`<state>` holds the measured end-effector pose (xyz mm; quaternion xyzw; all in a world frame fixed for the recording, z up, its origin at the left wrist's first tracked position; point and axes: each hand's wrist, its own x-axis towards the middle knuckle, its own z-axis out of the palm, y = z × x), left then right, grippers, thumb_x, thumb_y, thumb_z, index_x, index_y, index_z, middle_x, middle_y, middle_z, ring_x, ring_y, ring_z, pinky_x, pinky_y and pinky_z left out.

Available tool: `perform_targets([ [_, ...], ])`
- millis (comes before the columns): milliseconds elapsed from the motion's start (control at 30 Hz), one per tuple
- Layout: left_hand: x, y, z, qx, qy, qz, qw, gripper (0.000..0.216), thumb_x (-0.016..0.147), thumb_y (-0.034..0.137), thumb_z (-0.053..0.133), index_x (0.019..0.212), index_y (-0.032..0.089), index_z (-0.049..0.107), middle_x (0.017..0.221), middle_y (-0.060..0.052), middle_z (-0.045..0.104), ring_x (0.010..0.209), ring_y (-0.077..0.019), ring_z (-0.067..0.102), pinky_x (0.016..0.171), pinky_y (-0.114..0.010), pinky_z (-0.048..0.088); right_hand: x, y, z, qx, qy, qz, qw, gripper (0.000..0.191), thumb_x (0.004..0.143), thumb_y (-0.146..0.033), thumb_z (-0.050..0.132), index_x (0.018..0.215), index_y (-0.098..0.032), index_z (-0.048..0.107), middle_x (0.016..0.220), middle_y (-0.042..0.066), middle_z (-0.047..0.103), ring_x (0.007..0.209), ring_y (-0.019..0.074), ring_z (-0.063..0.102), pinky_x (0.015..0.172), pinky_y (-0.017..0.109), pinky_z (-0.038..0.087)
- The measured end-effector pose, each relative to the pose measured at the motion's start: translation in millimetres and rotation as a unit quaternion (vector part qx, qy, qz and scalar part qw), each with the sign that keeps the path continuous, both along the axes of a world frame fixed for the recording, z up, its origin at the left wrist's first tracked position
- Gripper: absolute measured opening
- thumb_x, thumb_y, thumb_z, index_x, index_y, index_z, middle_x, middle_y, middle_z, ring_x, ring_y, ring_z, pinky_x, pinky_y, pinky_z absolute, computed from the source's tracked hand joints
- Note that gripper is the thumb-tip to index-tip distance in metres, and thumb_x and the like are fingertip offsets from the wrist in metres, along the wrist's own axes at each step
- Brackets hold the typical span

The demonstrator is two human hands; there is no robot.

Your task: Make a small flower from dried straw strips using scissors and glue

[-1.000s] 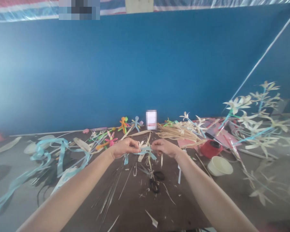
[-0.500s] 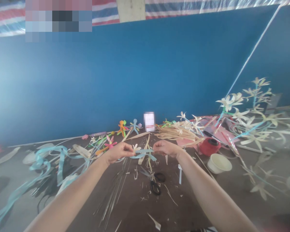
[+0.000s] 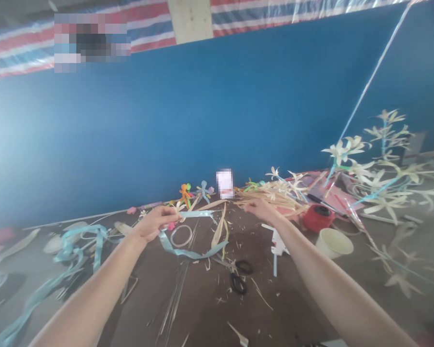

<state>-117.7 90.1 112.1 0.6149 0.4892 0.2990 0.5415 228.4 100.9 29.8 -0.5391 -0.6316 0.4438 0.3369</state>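
Observation:
My left hand (image 3: 152, 222) is closed on a small cream leaf flower (image 3: 178, 206) with a light blue ribbon (image 3: 188, 250) trailing from it in a loop down to the brown table (image 3: 210, 308). My right hand (image 3: 257, 208) has reached away to the right, over the pile of dry straw-coloured leaf strips (image 3: 271, 197), with its fingers curled; I cannot make out anything in them. A clear tape ring (image 3: 181, 235) lies under the ribbon. Black-handled scissors (image 3: 237, 274) lie nearer to me.
A red spool (image 3: 317, 218) and a cream cup (image 3: 333, 242) stand at the right. Branches of cream flowers (image 3: 376, 173) spread at the far right. Small coloured figures (image 3: 193, 191) stand against the blue wall. Blue ribbon (image 3: 79, 241) is heaped at the left. Thin sticks (image 3: 173, 299) lie in front.
My hands have parted. The right hand let go of the flower and moved right to the leaf pile. The left hand moved left with the flower, the ribbon trailing loose.

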Motion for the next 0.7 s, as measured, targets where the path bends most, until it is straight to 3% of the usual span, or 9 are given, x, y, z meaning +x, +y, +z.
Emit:
perform_targets([
  [67, 1.7, -1.0, 1.5, 0.006, -0.003, 0.002, 1.000, 0.016, 0.063, 0.026, 0.068, 0.061, 0.011, 0.062, 0.052, 0.001, 0.049, 0.041, -0.0034, 0.032, 0.038, -0.020, 0.015, -6.4, 1.6, 1.4, 0.019, -0.012, -0.009, 1.000, 0.006, 0.066, -0.019, 0.059, 0.066, -0.018, 0.065, 0.064, 0.003, 0.060, 0.065, 0.0174, 0.054, 0.057, 0.026, 0.036],
  [233, 22.9, -2.4, 3.9, 0.012, 0.029, -0.032, 0.999, 0.019, 0.061, 0.029, 0.070, 0.063, 0.011, 0.063, 0.054, 0.000, 0.055, 0.043, -0.0051, 0.039, 0.039, -0.019, 0.023, -47.1, 1.5, 19.6, 0.067, 0.036, 0.037, 0.996, 0.032, 0.064, -0.010, 0.058, 0.091, -0.023, 0.066, 0.104, 0.005, 0.062, 0.100, 0.0233, 0.050, 0.085, 0.031, 0.035],
  [300, 33.2, -1.6, 5.8, 0.003, 0.024, -0.052, 0.998, 0.019, 0.060, 0.028, 0.071, 0.064, 0.011, 0.063, 0.053, 0.000, 0.055, 0.042, -0.0054, 0.040, 0.039, -0.019, 0.025, -68.9, 0.1, 31.1, 0.069, 0.081, 0.084, 0.991, 0.030, 0.067, -0.012, 0.055, 0.094, -0.023, 0.066, 0.101, 0.003, 0.064, 0.098, 0.0195, 0.054, 0.087, 0.030, 0.035],
  [467, 53.6, 0.6, 14.4, 0.011, -0.021, -0.096, 0.995, 0.017, 0.059, 0.026, 0.071, 0.062, 0.011, 0.064, 0.054, 0.000, 0.057, 0.046, -0.0062, 0.044, 0.046, -0.020, 0.030, -107.2, -4.5, 50.4, 0.036, 0.193, 0.173, 0.965, 0.026, 0.067, -0.016, 0.056, 0.091, -0.018, 0.066, 0.085, 0.001, 0.067, 0.083, 0.0156, 0.058, 0.076, 0.026, 0.042],
  [700, 63.3, 4.0, 16.8, 0.017, -0.022, -0.088, 0.996, 0.019, 0.058, 0.026, 0.072, 0.056, 0.011, 0.062, 0.048, 0.003, 0.050, 0.044, -0.0051, 0.038, 0.043, -0.020, 0.025, -102.8, -4.3, 37.9, -0.012, 0.264, 0.157, 0.952, 0.013, 0.064, -0.021, 0.056, 0.068, -0.013, 0.065, 0.052, -0.003, 0.055, 0.046, 0.0071, 0.041, 0.047, 0.020, 0.031],
])
